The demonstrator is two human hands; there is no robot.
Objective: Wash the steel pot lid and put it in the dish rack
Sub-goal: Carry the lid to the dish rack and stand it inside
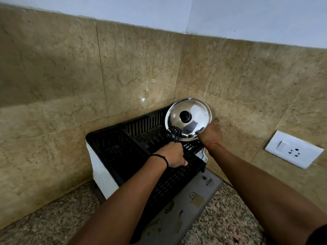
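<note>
Both hands I see at the dish rack [113,144] — right hand [210,132] fingers pinch steel pot lid [194,114] at its lower-right rim, lid upright; left hand [174,154] curls on rack's black bar.

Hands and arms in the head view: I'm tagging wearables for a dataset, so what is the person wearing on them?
Both forearms are bare, with no sleeves or gloves showing. The left hand has a thin black band around its wrist. The right hand has a thin red thread around its wrist. No rings or watch show.
</note>
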